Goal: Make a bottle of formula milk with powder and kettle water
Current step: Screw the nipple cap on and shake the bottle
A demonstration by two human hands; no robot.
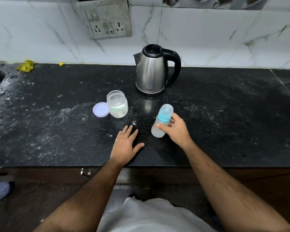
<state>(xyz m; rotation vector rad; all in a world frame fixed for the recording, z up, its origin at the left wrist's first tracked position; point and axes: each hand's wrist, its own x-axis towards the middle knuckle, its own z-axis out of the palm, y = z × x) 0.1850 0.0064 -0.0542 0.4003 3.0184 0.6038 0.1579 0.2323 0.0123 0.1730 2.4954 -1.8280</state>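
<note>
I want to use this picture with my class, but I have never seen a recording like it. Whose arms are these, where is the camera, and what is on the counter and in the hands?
There is no machine here. The two bare arms belong to a person wearing a wide-angle camera on the head, so the single picture looks forward and down, as that person sees it.

The surface is a black stone counter against a tiled wall. On it stand a steel electric kettle, lid shut, and an open clear jar with pale powder inside; its lilac lid lies just left of it. A yellow cloth sits far left by the wall.

The right hand grips a baby bottle with a blue collar and clear cap on, tilted. The left hand rests flat on the counter, holding nothing.
</note>
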